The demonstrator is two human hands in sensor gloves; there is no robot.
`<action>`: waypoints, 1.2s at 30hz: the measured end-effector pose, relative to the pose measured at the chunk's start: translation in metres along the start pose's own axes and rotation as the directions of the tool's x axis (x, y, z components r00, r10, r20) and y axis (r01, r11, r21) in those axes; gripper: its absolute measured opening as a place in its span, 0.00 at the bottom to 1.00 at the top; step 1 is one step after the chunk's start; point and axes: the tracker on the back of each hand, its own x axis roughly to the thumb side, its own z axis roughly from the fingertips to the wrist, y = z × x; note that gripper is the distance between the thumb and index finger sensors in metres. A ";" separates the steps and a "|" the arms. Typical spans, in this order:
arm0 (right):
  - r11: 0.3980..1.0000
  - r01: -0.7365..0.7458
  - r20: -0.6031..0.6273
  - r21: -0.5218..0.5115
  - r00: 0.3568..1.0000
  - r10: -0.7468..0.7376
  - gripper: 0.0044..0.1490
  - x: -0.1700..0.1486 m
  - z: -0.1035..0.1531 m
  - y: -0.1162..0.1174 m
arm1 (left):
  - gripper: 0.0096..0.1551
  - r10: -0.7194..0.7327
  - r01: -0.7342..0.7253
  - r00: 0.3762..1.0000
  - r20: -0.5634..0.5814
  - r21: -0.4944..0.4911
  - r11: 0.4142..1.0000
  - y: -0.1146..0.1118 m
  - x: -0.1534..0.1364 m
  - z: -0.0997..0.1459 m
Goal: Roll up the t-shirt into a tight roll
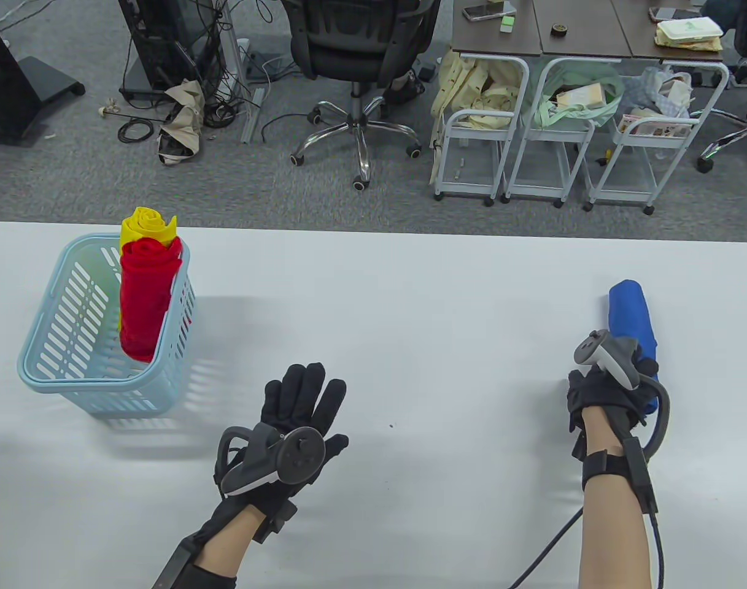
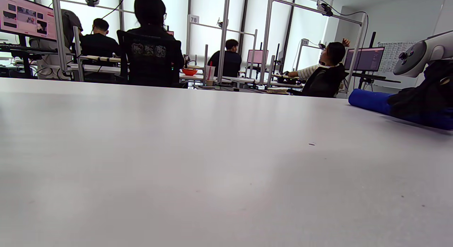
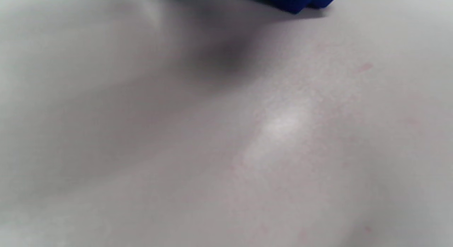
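The right hand [image 1: 606,392] curls around the near end of the rolled blue t-shirt [image 1: 632,319], which lies on the right side of the white table [image 1: 410,294] pointing away from the person. The left hand [image 1: 302,411] hovers near the middle with fingers spread straight, holding nothing. At far left, a light blue basket [image 1: 48,368] holds a red roll [image 1: 143,300] and a yellow roll [image 1: 146,226] standing upright.

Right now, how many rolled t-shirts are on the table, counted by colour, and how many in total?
Blue rolled cloth t-shirt, lying on the white table, gripped by the right hand: 1
Red rolled cloth t-shirt, upright in the light blue slotted plastic basket: 1
Yellow rolled cloth t-shirt, upright in the same basket: 1
Total: 3
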 end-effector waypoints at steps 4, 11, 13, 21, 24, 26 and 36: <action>0.999 0.017 0.008 -0.038 1.000 -0.017 0.50 0.002 0.008 -0.002 | 0.43 0.001 -0.001 1.000 -0.002 0.001 1.000 0.000 0.000 0.000; 0.978 0.113 0.300 -0.175 0.952 -0.057 0.47 0.021 0.082 0.006 | 0.43 -0.001 0.001 1.000 -0.008 0.007 1.000 0.001 -0.001 0.000; 0.966 0.166 0.408 -0.199 0.910 -0.072 0.47 0.027 0.116 0.017 | 0.43 -0.008 0.008 1.000 -0.013 0.008 1.000 0.001 -0.001 0.000; 0.921 0.285 0.633 -0.266 0.772 -0.055 0.48 0.046 0.199 0.057 | 0.43 -0.013 0.014 0.999 -0.044 0.003 1.000 0.000 -0.007 -0.001; 0.938 0.193 0.633 -0.289 0.774 0.036 0.49 0.053 0.197 0.074 | 0.43 -0.012 0.011 0.998 -0.068 -0.004 1.000 -0.004 -0.012 -0.002; 0.923 0.133 0.594 -0.360 0.796 0.117 0.50 0.054 0.193 0.076 | 0.43 -0.009 0.008 0.996 -0.085 -0.014 1.000 -0.006 -0.016 -0.004; 0.943 0.209 0.663 -0.257 0.748 0.015 0.53 0.042 0.186 0.066 | 0.40 0.005 -0.010 0.975 -0.223 -0.022 1.000 0.014 -0.049 -0.027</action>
